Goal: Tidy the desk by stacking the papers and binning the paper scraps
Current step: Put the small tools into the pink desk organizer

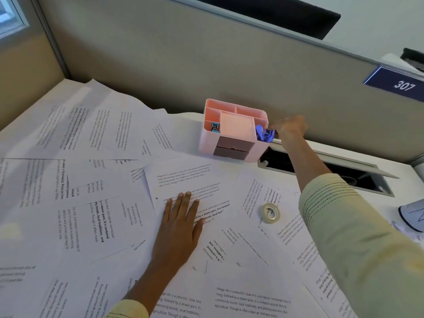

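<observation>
Here the left hand (177, 222) lies flat, fingers straight, on the scattered white printed paper sheets (96, 203) covering the desk, while the right hand (289, 129) pinches a blue metal binder clip (263, 133) at the pink plastic desk organiser's (231, 131) right compartment.

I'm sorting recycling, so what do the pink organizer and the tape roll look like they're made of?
The pink organizer looks like moulded plastic: smooth matte walls, rounded corners. The tape roll looks like clear glossy film wound on a pale core, probably cardboard or plastic.
</observation>
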{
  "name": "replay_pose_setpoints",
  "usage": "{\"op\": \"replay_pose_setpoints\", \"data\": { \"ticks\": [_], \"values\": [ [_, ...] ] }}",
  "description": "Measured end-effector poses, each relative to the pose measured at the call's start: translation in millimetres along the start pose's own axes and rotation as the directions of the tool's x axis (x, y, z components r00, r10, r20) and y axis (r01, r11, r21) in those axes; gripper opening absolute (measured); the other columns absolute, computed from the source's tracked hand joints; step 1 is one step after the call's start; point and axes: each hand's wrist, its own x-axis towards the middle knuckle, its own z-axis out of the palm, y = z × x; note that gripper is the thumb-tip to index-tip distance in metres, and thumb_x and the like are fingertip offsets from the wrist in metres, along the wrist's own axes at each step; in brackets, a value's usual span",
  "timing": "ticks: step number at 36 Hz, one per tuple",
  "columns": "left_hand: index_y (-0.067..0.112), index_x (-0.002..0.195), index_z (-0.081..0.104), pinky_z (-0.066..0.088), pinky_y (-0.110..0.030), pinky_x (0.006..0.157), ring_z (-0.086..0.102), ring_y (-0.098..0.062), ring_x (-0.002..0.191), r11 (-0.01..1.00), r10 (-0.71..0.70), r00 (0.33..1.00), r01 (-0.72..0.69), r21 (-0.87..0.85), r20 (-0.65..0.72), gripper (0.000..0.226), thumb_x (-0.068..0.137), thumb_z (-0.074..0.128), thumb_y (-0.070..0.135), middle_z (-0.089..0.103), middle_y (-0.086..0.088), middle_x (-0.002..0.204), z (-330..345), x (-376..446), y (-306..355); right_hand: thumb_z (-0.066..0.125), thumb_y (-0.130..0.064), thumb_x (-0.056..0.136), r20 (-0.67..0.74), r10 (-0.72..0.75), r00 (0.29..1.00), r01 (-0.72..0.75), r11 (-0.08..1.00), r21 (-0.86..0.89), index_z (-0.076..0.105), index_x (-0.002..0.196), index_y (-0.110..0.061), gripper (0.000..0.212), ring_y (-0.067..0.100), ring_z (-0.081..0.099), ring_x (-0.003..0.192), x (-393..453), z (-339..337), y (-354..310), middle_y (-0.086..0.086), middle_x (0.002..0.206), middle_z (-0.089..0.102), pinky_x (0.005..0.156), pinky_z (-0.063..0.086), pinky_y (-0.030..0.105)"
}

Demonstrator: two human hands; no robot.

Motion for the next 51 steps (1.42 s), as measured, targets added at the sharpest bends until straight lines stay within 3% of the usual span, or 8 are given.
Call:
{"op": "replay_pose_setpoints", "data": {
  "ticks": [6,9,15,23,31,40,45,51],
  "values": [
    [0.013,0.138,0.050,0.008,-0.037,0.116,0.040,-0.030,0.135,1.000,-0.008,1.000,0.008,-0.026,0.018,0.057,0.098,0.027,0.047,0.043,-0.011,0.147,-1.1,-0.9,-0.1,0.084,-0.036,0.068,0.015,0.023,1.000,-0.024,0.997,0.068,0.071,0.100,-0.007,0.045,0.014,0.064,0.085,3.1,8.5,6.2,0.005,0.104,0.069,0.046,0.030,0.018],
    [0.013,0.138,0.049,0.011,-0.038,0.115,0.040,-0.030,0.136,0.999,-0.012,1.000,0.012,-0.038,0.022,0.059,0.100,0.022,0.048,0.042,-0.011,0.148,1.0,-0.4,-0.7,0.081,-0.034,0.072,0.013,0.016,1.000,-0.017,0.998,0.065,0.070,0.100,-0.006,0.042,0.009,0.056,0.068,2.8,13.1,6.9,0.004,0.101,0.069,0.047,0.031,0.017],
    [0.014,0.140,0.047,0.012,-0.039,0.114,0.038,-0.029,0.137,0.999,-0.008,1.000,0.009,-0.045,0.025,0.058,0.098,0.026,0.048,0.041,-0.010,0.149,2.2,-0.6,-1.3,0.082,-0.031,0.072,0.012,0.022,1.000,-0.022,0.997,0.069,0.068,0.103,-0.004,0.044,0.013,0.055,0.075,6.5,16.8,6.4,0.007,0.103,0.069,0.046,0.032,0.016],
    [0.014,0.139,0.048,0.013,-0.040,0.114,0.037,-0.028,0.138,0.999,-0.003,1.000,0.004,-0.042,0.023,0.058,0.099,0.023,0.048,0.040,-0.010,0.149,1.9,-0.4,-1.9,0.081,-0.028,0.074,0.009,0.026,1.000,-0.027,0.994,0.105,0.067,0.101,-0.003,0.040,0.016,0.057,0.080,6.2,18.2,13.0,0.003,0.096,0.065,0.069,0.043,0.026],
    [0.014,0.139,0.049,0.010,-0.037,0.115,0.038,-0.029,0.137,0.998,-0.002,1.000,0.004,-0.055,0.027,0.059,0.099,0.022,0.050,0.041,-0.010,0.148,0.5,-0.4,-1.1,0.072,-0.014,0.083,0.013,-0.140,0.990,0.133,0.963,0.236,0.072,0.101,-0.008,0.019,0.019,0.063,0.093,-0.7,13.9,27.3,0.010,0.105,0.070,0.086,0.051,0.028],
    [0.012,0.137,0.051,0.006,-0.036,0.116,0.040,-0.032,0.136,0.999,0.003,0.999,-0.002,-0.041,0.033,0.060,0.098,0.024,0.049,0.043,-0.012,0.147,-3.0,0.5,-0.7,0.073,-0.010,0.081,0.136,-0.200,0.970,0.127,0.899,0.419,0.071,0.093,-0.013,0.013,0.014,0.059,0.076,-51.9,-0.9,87.6,0.004,0.091,0.069,0.067,0.050,0.022],
    [0.011,0.136,0.053,0.022,-0.047,0.115,0.041,-0.032,0.135,1.000,0.003,1.000,-0.002,-0.019,0.028,0.060,0.097,0.025,0.048,0.045,-0.013,0.146,-3.2,0.6,-0.7,0.076,-0.015,0.078,0.294,-0.260,0.920,0.177,0.943,0.281,0.072,0.093,-0.014,0.015,0.016,0.063,0.089,-89.9,-7.7,136.6,-0.001,0.092,0.071,0.083,0.049,0.026],
    [0.010,0.135,0.053,0.025,-0.048,0.111,0.043,-0.033,0.134,1.000,0.005,0.999,-0.005,-0.012,0.039,0.065,0.099,0.017,0.051,0.046,-0.014,0.145,-4.0,1.5,-0.2,0.085,-0.025,0.068,0.449,-0.279,0.849,0.305,0.952,0.015,0.069,0.103,-0.022,0.038,0.017,0.053,0.105,-114.8,-12.8,174.5,-0.001,0.113,0.061,0.084,0.039,0.023]
  ]
}}
